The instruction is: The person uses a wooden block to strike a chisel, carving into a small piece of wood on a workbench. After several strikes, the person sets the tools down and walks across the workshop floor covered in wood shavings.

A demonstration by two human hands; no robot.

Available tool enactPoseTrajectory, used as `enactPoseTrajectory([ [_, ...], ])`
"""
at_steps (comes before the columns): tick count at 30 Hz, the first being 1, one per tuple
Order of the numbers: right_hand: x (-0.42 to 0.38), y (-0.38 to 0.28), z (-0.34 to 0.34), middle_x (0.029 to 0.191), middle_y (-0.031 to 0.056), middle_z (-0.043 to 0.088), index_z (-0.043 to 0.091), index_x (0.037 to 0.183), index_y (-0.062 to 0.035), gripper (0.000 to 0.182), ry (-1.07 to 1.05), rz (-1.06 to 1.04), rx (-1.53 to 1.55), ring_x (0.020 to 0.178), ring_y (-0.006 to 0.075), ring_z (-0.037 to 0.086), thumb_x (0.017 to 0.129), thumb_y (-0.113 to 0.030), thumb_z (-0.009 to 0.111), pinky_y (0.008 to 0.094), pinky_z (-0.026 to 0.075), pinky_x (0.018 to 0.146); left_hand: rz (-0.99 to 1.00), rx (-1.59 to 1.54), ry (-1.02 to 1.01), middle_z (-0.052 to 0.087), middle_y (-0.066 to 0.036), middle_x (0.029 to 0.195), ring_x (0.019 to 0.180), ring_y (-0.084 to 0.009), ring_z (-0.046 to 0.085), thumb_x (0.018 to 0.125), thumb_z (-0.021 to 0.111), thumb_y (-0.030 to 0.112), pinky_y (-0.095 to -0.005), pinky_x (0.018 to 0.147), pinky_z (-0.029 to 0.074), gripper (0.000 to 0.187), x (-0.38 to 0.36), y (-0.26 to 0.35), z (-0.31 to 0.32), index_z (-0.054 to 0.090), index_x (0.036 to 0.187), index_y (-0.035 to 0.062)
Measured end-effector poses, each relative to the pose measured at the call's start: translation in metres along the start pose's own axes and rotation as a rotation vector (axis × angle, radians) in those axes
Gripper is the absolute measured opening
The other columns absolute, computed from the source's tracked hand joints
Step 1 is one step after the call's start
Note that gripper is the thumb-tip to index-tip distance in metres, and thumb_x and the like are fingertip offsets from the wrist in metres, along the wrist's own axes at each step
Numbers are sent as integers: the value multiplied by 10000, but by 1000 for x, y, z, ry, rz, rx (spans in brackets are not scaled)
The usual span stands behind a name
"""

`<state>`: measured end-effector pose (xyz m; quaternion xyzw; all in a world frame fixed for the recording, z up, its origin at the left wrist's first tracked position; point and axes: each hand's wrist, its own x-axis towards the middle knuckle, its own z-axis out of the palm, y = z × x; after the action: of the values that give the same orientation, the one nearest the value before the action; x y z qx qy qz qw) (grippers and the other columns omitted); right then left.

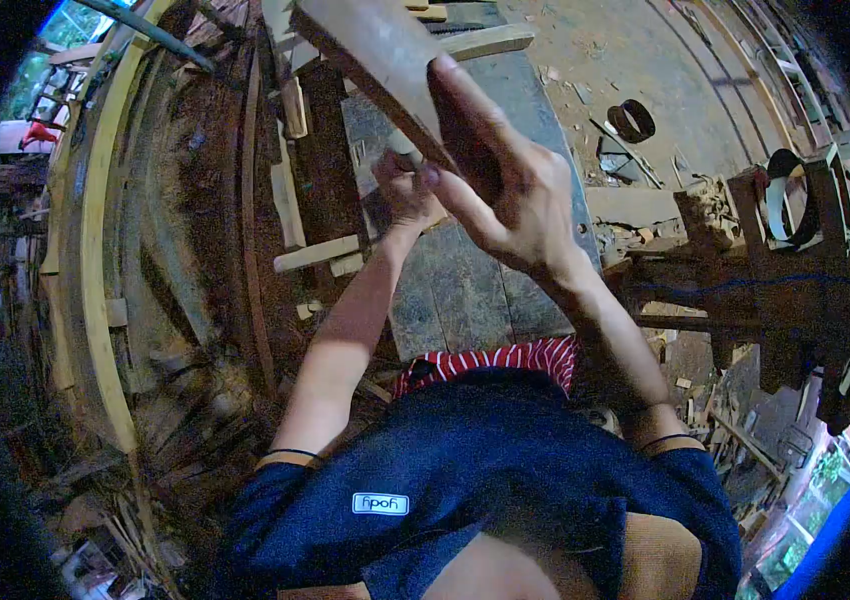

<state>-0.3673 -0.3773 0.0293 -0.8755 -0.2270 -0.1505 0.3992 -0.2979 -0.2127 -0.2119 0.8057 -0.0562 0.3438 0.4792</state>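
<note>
Two hands on one wooden plank (375, 50), held up over the bench (465, 290).

Pic looks flipped: person's blue shirt (465, 470) at the bottom, arms reaching up-frame. Which hand is which is hard to call; going by the flipped view, the hand at pic right, taken as the left hand (505, 190), lies flat along the plank's face, fingers stretched out and pressed on the wood w/ thumb round the edge. The hand at pic left, taken as the right hand (407, 185), sits just under the plank's lower end, grip curled tight on a small pale handle-like thing; can't tell what it is. Plank tilted, lower end near both hands, upper end running out of frame. Beside the bench: curved timber ribs (105, 250), a dark ring (632, 120) on the floor, wood scraps about.
</note>
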Motion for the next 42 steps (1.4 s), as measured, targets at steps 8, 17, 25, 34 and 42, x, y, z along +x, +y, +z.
enactPoseTrajectory([
  [8,-7,7,-3,1247,223,653,410,1514,-194,703,-157,224,155,1090,379,671,898,-417,664,417,533,911,-228,-476,-137,600,34,709,615,-86,555,854,693,150,-298,557,430,126,38,25,-7,609,800,74],
  [17,-49,44,5,1233,176,676,377,1525,-262,703,12,275,173,1045,405,676,910,-475,642,472,537,899,-645,-670,-119,587,51,696,579,-73,569,888,722,131,-233,504,422,130,79,100,-57,597,888,98],
  [25,-57,40,-1,1324,196,614,394,1519,-194,696,-76,373,214,1172,353,620,917,-421,660,424,489,982,-690,-633,-45,653,4,784,720,-96,614,868,790,145,-267,645,477,187,49,62,-37,627,847,57],
  [34,-51,34,-2,1448,199,529,405,1513,-94,682,-157,459,273,1333,287,527,927,-310,678,373,412,1089,-541,-485,-90,602,22,692,547,-77,529,918,717,168,-256,495,405,141,40,62,-31,588,894,115],
  [42,-7,-21,-23,1477,224,488,364,1522,-30,726,37,-67,329,1293,286,562,896,-217,680,353,435,1065,-125,-137,-62,594,6,641,610,-139,562,804,808,274,-339,591,431,324,12,11,-13,578,716,64],
])
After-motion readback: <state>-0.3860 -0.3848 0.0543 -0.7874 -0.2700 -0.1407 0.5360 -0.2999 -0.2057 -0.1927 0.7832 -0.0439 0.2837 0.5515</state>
